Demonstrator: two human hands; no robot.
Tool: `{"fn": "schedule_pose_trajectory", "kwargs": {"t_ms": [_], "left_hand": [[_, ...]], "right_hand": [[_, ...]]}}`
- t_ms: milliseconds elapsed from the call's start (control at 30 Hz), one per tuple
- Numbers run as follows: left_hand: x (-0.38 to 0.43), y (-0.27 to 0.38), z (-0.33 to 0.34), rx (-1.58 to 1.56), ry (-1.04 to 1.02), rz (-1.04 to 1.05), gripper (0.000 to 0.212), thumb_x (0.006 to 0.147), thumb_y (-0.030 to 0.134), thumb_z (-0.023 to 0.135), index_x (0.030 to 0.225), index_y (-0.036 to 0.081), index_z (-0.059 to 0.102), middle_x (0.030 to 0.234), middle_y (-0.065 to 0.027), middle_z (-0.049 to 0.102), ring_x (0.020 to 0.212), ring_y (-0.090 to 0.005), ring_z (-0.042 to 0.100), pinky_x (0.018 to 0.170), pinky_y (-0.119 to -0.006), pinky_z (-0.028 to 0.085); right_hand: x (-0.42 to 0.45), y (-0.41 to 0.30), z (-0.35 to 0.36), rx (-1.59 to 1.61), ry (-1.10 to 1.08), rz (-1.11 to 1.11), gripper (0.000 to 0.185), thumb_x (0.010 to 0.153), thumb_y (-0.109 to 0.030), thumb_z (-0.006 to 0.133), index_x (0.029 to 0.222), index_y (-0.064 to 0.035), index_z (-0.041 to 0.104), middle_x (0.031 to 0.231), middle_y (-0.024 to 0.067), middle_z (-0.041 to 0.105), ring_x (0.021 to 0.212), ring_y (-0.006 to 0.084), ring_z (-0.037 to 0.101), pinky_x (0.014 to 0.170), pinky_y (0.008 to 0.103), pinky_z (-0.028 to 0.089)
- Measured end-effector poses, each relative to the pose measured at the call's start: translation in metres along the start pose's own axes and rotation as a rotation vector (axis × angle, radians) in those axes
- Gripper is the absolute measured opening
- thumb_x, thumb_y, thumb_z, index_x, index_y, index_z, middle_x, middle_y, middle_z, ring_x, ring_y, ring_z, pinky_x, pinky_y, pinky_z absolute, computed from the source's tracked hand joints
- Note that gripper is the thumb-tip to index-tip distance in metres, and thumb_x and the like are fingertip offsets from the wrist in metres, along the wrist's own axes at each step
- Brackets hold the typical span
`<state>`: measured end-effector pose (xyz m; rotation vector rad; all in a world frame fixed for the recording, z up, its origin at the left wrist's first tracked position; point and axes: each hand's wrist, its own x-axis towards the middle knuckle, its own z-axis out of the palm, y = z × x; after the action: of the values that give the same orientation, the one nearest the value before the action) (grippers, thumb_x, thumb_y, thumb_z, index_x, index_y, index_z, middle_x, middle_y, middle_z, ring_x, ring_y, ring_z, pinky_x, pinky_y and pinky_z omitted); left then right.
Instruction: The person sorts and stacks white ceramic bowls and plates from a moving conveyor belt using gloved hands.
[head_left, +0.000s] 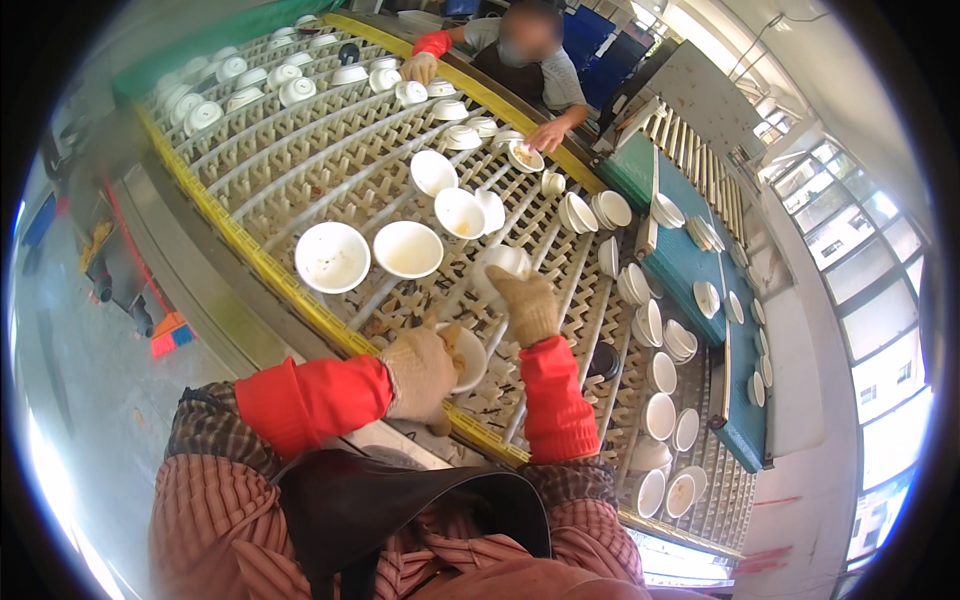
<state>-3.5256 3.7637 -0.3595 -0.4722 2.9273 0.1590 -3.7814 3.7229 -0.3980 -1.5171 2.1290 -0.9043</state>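
Observation:
My left hand (421, 369), in a tan knit glove with a red sleeve cover, is at the left side of a white bowl (472, 360) near the conveyor's yellow edge. Its fingers overlap the bowl's rim beside something brown, and I cannot make out whether they grip it. My gloved right hand (527, 306) is closed on another white bowl (510, 261), blurred and held just over the belt. Beyond my hands, a used bowl (332, 257), a bowl with brownish residue (408, 250) and another stained bowl (460, 213) stand mouth up on the pegged conveyor (262, 199).
Across the conveyor a person (517, 67) handles bowls, one glove visible. Upturned bowls (298, 91) line the far left. Stacked bowls (634, 285) stand at right beside a green belt (682, 255) carrying more bowls. A broom (171, 334) is on the left-hand floor.

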Motion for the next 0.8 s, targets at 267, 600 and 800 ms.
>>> {"fn": "schedule_pose_trajectory", "kwargs": {"t_ms": [267,600,800], "left_hand": [[-0.015,-0.043,0.026,-0.267,0.072,0.022,0.052,0.092,0.061,0.078,0.106,0.012,0.090,0.112,-0.0169,0.084,0.102,-0.0422,0.081,0.096,-0.052,0.062],[0.013,-0.042,0.043,-0.239,0.232,0.156,0.044,0.095,0.057,0.075,0.110,0.018,0.088,0.100,-0.0125,0.086,0.098,-0.0346,0.083,0.088,-0.051,0.063],[-0.028,-0.106,0.030,-0.126,0.517,0.415,0.017,0.100,0.026,0.070,0.094,0.018,0.084,0.090,-0.0051,0.081,0.096,-0.0310,0.083,0.058,-0.045,0.064]], "right_hand": [[-0.042,-0.079,0.064,-0.590,-0.244,-0.549,0.052,0.105,-0.016,0.071,0.155,-0.0258,0.063,0.121,0.0270,0.076,0.105,0.0470,0.078,0.090,0.0521,0.064],[-0.045,-0.068,0.059,-0.614,-0.006,-0.590,0.068,0.090,-0.006,0.080,0.154,-0.0058,0.055,0.119,0.0267,0.078,0.112,0.0492,0.075,0.095,0.0570,0.062],[-0.051,-0.067,0.060,-0.595,-0.025,-0.484,0.065,0.096,-0.016,0.078,0.157,-0.0104,0.056,0.111,0.0327,0.077,0.107,0.0547,0.076,0.086,0.0606,0.062]]}}
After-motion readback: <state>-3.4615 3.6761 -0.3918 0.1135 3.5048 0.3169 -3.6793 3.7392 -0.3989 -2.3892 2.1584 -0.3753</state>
